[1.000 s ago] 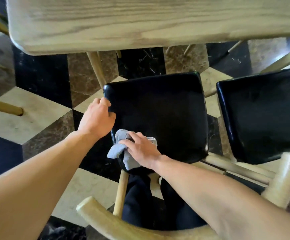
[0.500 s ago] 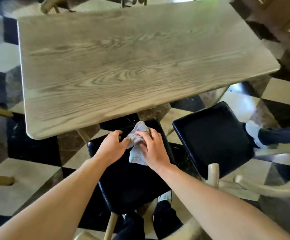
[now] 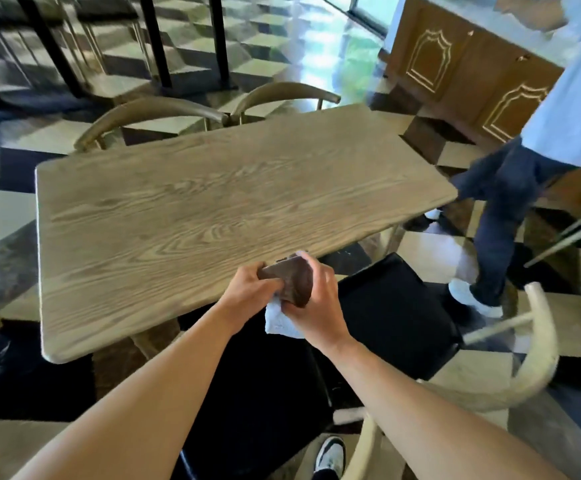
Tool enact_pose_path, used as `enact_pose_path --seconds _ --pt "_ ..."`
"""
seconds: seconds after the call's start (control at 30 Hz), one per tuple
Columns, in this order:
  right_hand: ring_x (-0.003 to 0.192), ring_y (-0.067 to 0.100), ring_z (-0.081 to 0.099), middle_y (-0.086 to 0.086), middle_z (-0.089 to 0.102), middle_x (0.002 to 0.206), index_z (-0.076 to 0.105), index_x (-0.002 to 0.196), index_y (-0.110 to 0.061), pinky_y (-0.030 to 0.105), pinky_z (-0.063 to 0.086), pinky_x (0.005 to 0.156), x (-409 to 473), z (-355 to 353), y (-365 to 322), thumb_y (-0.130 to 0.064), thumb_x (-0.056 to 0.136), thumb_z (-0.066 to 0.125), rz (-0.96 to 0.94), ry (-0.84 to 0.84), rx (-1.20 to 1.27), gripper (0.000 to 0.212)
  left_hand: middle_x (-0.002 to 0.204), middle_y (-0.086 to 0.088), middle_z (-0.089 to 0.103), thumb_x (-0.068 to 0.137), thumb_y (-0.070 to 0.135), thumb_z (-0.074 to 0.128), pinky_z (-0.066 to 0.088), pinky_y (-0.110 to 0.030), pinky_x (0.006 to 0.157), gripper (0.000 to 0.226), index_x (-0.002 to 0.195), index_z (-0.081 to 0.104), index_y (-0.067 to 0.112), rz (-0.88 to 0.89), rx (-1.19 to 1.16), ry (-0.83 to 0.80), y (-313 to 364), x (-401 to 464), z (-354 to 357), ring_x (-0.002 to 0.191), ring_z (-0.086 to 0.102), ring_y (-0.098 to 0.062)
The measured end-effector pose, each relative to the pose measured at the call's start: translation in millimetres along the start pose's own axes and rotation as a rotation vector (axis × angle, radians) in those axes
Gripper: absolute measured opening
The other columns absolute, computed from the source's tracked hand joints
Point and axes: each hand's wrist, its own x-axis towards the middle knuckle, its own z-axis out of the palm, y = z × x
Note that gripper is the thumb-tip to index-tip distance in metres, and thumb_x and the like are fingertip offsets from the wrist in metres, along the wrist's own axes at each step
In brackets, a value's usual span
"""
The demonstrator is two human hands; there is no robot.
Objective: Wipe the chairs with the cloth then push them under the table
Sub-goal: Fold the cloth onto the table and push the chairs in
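- Nearest the camera: black seat of the near chair [image 3: 264, 403], tucked partly under the desk's near edge; a shoe [image 3: 330, 453] shows beside it on the floor.
- Right of it, second chair [image 3: 396, 313] with a black seat and pale curved backrest, only its front edge at the desk's near-right corner.
- Above the near chair's seat, at the desk's near edge: both hands on the cloth [image 3: 282, 320].
- Left hand [image 3: 251, 289] curled, pinching the cloth's upper part; right hand [image 3: 316, 299] wrapped round it from the right.
- Cloth is bunched between them; a pale corner hangs below the hands, upper part looks dark brown. Blurred, so its exact shape is unclear.
- Desk [image 3: 195, 209]: light wood-grain top, rounded corners.
- Far edge of desk: two chairs [image 3: 154, 116] with curved backrests pushed in.
- Off the desk's right end: another person's legs [image 3: 500, 230] in dark trousers and white shoes, on the checkered floor [image 3: 1, 216].
- Far right: brown cabinets [image 3: 462, 64] with gold trim.
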Motion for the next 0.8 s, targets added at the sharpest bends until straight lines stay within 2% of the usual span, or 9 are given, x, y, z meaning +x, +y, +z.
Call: enact_pose_path --seconds 0.13,0.23,0.33,0.43,0.5,0.53,0.6,0.7,0.8 --pt "0.132 -0.004 0.031 -0.035 0.025 0.126 0.011 0.152 -0.052 0.017 0.036 0.105 13.8 -23.7 -15.7 -0.054 0.067 0.084 0.016 -0.069 0.063 0.112 0.061 -0.002 0.057 0.057 0.014 0.058 0.048 -0.031 0.059 0.016 0.071 0.062 0.012 0.021 -0.051 0.04 32.7 0.0 0.5 0.059 0.055 -0.018" --pt "0.138 0.01 0.033 -0.023 0.025 0.135 0.007 0.154 -0.05 0.035 0.042 0.11 30.3 -44.3 -22.9 -0.058 0.061 0.084 0.088 -0.195 0.162 0.122 0.054 0.001 0.047 0.052 0.01 0.052 0.04 -0.026 0.052 0.011 0.054 0.054 0.02 0.036 -0.08 0.076 57.1 -0.7 2.0 0.054 0.046 -0.017" --pt "0.138 0.021 0.044 -0.005 0.031 0.15 0.009 0.158 -0.044 0.05 0.047 0.108 50.1 -60.7 -19.3 -0.043 0.067 0.083 0.171 -0.31 0.455 0.117 0.047 0.004 0.043 0.047 0.008 0.047 0.038 -0.021 0.046 0.012 0.045 0.053 0.019 0.021 -0.102 0.092 76.8 3.7 5.3 0.046 0.044 -0.017" --pt "0.118 0.018 0.058 0.003 0.051 0.138 0.026 0.158 -0.025 0.036 0.053 0.085 77.6 -72.8 -13.4 -0.053 0.077 0.068 0.365 -0.351 0.599 0.096 0.045 0.004 0.036 0.044 0.007 0.046 0.032 -0.024 0.046 0.012 0.041 0.048 0.018 -0.027 -0.234 0.156 92.8 12.8 12.8 0.042 0.037 -0.019" --pt "0.091 0.014 0.069 0.0 0.071 0.101 0.064 0.121 -0.016 0.031 0.055 0.071 98.6 -77.0 0.4 -0.061 0.08 0.061 0.509 -0.466 0.708 0.061 0.046 0.005 0.026 0.043 0.007 0.045 0.015 -0.028 0.051 0.014 0.038 0.039 0.019 -0.064 -0.312 0.191 100.6 23.2 24.0 0.043 0.024 -0.017" --pt "0.082 0.014 0.07 -0.002 0.073 0.088 0.072 0.102 -0.019 0.029 0.054 0.067 108.8 -80.1 8.4 -0.061 0.084 0.06 0.565 -0.535 0.743 0.047 0.05 0.003 0.023 0.044 0.007 0.045 0.011 -0.034 0.055 0.016 0.04 0.036 0.02 -0.083 -0.348 0.204 103.9 30.3 31.6 0.046 0.021 -0.017" --pt "0.092 0.02 0.071 0.001 0.075 0.094 0.075 0.098 -0.02 0.034 0.054 0.077 123.5 -82.4 21.2 -0.061 0.085 0.064 0.614 -0.613 0.707 0.044 0.059 0.0 0.021 0.052 0.003 0.043 0.008 -0.039 0.06 0.02 0.047 0.035 0.021 -0.116 -0.389 0.224 106.5 40.6 41.0 0.052 0.019 -0.018" --pt "0.102 0.023 0.068 0.002 0.074 0.101 0.075 0.105 -0.019 0.036 0.052 0.083 150.5 -89.6 36.1 -0.057 0.075 0.076 0.606 -0.648 0.613 0.048 0.059 -0.001 0.025 0.065 -0.008 0.035 0.015 -0.031 0.053 0.03 0.053 0.041 0.019 -0.163 -0.437 0.241 101.2 64.6 50.4 0.05 0.024 -0.018" --pt "0.097 0.018 0.07 -0.001 0.077 0.098 0.078 0.096 -0.023 0.031 0.057 0.074 186.8 -98.2 53.8 -0.033 0.085 0.077 0.526 -0.637 0.726 0.015 0.046 0.001 0.034 0.07 -0.012 0.033 0.032 -0.02 0.044 0.038 0.053 0.05 0.017 -0.201 -0.49 0.193 95.7 85.2 56.8 0.037 0.035 -0.016"
